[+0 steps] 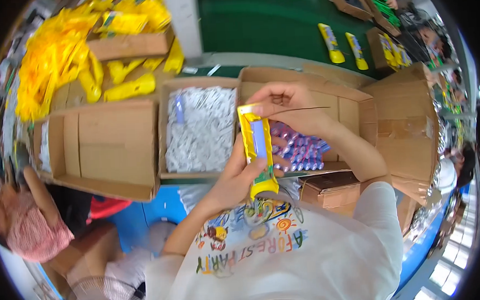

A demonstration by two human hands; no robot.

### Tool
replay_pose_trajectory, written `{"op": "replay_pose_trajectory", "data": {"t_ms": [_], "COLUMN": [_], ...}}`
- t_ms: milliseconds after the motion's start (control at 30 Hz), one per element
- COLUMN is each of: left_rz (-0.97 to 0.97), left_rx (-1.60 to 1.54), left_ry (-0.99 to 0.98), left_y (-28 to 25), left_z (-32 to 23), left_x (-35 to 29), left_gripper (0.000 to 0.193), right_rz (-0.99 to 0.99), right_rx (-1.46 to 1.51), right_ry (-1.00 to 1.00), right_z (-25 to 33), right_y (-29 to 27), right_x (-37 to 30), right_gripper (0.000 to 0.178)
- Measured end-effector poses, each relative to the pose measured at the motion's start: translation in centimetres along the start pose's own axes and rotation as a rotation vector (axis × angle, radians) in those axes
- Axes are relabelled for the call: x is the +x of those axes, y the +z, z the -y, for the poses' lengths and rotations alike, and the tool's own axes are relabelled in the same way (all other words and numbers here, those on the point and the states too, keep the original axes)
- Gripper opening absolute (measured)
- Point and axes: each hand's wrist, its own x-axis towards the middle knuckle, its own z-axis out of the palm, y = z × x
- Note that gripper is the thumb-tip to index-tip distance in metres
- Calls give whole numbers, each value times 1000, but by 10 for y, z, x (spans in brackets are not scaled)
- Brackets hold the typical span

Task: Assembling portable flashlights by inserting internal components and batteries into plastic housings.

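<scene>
Package point(268, 143) in left hand point(235, 176), right hand point(292, 101) at top edge, over open carton point(352, 114)

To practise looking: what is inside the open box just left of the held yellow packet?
The box shows small white pieces with a purple item on top; anything beneath them is hidden.
</scene>
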Motion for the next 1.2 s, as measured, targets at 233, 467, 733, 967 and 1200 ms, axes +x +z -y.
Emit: {"op": "replay_pose_trajectory", "data": {"t_ms": [233,467,733,967,1200], "left_rz": [-739,-1625,-1388,-1163,-1150], "left_rx": [599,1229,222,-145,-166], "left_ry": [419,858,554,752,860], "left_y": [-33,-108,-185,-107,-137], "left_z": [-31,-24,13,-47,-170], "left_x": [-52,-133,-163,-221,-151], "left_gripper": [35,34,49,47,47], "right_rz": [-1053,-591,-467,-297,-863], "right_rx": [-1315,-1747,-844,-584,-386], "right_ry": [-349,-13,-366,-814,-990], "right_z": [-7,-76,25,79,68], "right_y": [-302,-333,-173,14,45], "right_x": [114,155,104,162,216], "right_gripper": [23,19,22,83,37]}}
